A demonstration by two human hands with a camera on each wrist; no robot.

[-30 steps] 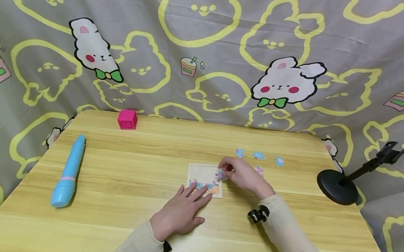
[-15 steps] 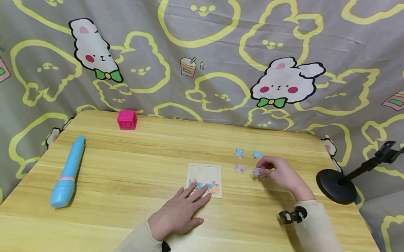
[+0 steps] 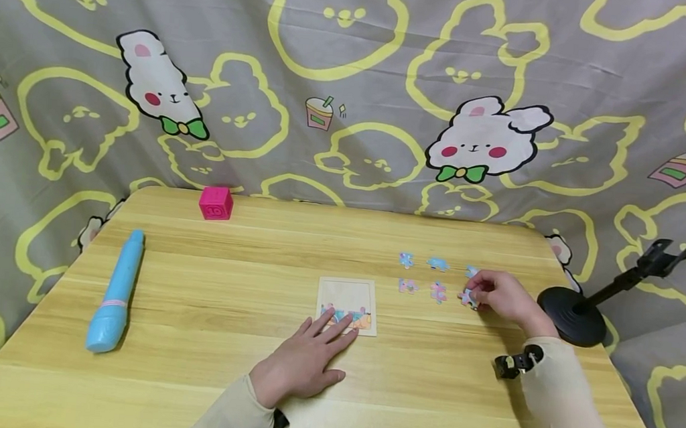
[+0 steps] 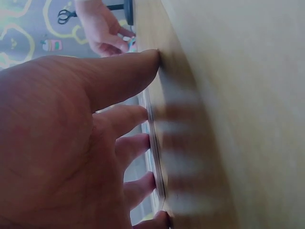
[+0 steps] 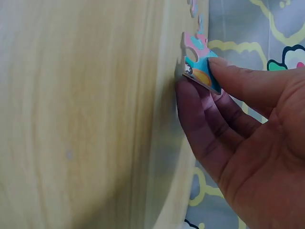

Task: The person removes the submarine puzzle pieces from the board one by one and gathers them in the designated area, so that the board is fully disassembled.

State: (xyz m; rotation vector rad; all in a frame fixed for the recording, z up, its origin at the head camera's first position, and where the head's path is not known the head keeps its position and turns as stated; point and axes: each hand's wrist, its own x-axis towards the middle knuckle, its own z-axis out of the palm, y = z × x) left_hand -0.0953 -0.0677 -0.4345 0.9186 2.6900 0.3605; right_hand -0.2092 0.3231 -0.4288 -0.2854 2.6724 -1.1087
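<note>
Partly hidden puzzle piece pinched by right hand, puzzle tray half-covered by left hand

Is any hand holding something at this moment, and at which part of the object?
The right hand pinches a puzzle piece by its edge, thumb on its printed face. The left hand holds nothing; its straight fingers rest on the puzzle tray.

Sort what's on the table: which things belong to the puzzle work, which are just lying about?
In use: square wooden puzzle tray under the left hand; colourful puzzle piece pinched by the right hand; loose pieces.

Lying about: blue plastic pen-shaped tube; pink cube; black round-based stand.
</note>
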